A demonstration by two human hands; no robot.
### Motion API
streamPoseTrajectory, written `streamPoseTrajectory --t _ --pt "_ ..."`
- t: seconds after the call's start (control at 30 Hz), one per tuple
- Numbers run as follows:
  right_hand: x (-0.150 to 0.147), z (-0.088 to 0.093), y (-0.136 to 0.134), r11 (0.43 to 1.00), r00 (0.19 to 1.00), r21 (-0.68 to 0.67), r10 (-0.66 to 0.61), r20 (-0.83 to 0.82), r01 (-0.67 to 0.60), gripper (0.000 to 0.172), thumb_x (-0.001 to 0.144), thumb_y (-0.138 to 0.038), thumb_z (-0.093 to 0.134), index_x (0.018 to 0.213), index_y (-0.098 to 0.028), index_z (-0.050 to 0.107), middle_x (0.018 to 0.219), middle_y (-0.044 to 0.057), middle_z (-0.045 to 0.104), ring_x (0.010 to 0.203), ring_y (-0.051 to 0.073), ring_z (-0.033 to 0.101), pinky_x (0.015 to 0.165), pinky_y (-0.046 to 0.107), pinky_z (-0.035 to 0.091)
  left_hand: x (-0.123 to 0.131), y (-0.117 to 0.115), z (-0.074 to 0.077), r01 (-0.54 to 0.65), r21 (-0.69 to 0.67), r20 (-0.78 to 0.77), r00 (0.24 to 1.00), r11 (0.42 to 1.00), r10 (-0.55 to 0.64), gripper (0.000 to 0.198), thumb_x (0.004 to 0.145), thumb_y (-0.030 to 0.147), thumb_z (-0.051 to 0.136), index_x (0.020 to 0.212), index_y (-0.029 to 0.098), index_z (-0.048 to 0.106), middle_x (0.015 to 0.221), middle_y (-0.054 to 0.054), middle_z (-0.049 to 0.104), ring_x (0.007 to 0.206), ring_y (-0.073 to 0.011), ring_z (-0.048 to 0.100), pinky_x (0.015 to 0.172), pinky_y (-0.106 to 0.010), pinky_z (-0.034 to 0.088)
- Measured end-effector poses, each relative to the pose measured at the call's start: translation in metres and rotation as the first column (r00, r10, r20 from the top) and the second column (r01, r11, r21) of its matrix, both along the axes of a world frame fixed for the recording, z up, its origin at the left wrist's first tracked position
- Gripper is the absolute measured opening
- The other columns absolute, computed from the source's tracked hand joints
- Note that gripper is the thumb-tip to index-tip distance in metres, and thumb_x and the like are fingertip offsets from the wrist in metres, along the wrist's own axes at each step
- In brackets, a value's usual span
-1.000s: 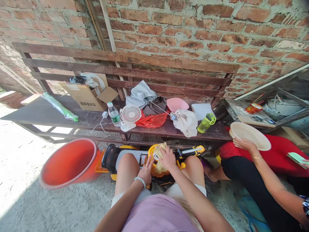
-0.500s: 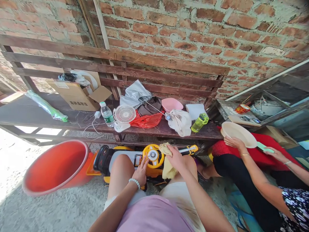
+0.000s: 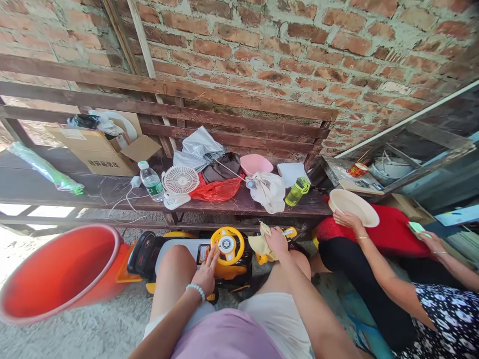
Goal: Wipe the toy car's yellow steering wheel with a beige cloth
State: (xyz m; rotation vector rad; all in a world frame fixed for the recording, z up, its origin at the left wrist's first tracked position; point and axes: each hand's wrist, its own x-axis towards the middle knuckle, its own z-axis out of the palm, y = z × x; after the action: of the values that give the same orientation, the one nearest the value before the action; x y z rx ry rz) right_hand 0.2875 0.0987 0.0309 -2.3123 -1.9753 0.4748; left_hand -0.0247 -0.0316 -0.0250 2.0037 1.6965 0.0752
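Observation:
Below me stands a yellow, black and grey ride-on toy car (image 3: 175, 252) with a yellow steering wheel (image 3: 239, 244). My left hand (image 3: 205, 274) rests at the left side of the wheel, its fingers stretched out and touching the rim. In my right hand (image 3: 277, 244) is a pale yellow cloth (image 3: 259, 245), bunched under the fingers and hanging to the left. That hand is at the car's front end, beside a yellow part (image 3: 290, 233). The fingertips of my right hand are partly hidden by the cloth.
A large red tub (image 3: 56, 279) lies tilted at left. Behind the car, a dark wooden bench (image 3: 239, 205) bears a carton (image 3: 97, 152), a water bottle (image 3: 151, 182), a fan (image 3: 181, 180) and a green bottle (image 3: 297, 192). At right, a co-worker holds a beige basin (image 3: 354, 207) and a green object (image 3: 418, 229).
My right hand has moved the cloth off the steering wheel, towards the car's front end. My left hand stays at the wheel. The view has shifted right; the co-worker's green object has left the basin.

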Motion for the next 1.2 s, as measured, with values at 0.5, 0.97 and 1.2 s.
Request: streamPoseTrajectory --t 0.5,0.97,1.2 --pt "0.044 -0.015 -0.001 0.991 0.991 0.034 -0.128 -0.032 0.129 0.037 0.093 -0.026 0.055 0.129 -0.024 0.066 0.146 0.008 0.057 0.114 0.021 0.065 0.095 0.03 0.048 0.002 0.001 -0.015 -0.01 0.112 -0.051 0.999 0.994 0.016 0.09 0.077 -0.003 0.042 0.163 0.011 0.021 0.172 -0.014 0.006 0.155 -0.0284 0.025 0.12 -0.04 0.036" --pt "-0.001 -0.012 -0.012 0.997 0.95 0.078 -0.001 -0.312 0.026 0.025 0.097 -0.031 0.052 0.109 -0.022 0.072 0.116 0.007 0.071 0.103 0.019 0.067 0.087 0.024 0.047 0.006 0.0 0.003 -0.003 0.172 -0.151 0.988 0.985 0.029 0.086 0.077 0.001 0.046 0.161 0.018 0.033 0.171 -0.006 0.018 0.159 -0.029 0.011 0.126 -0.047 0.023" --pt "0.034 0.001 0.006 0.998 0.998 -0.006 -0.068 -0.011 0.068 0.025 0.094 -0.03 0.059 0.113 -0.021 0.072 0.123 0.012 0.066 0.1 0.024 0.069 0.084 0.032 0.049 0.005 0.0 0.017 0.006 0.019 -0.221 0.975 1.0 -0.001 0.094 0.077 -0.002 0.041 0.164 0.024 0.016 0.172 0.001 0.002 0.159 -0.0276 0.004 0.126 -0.048 0.021"
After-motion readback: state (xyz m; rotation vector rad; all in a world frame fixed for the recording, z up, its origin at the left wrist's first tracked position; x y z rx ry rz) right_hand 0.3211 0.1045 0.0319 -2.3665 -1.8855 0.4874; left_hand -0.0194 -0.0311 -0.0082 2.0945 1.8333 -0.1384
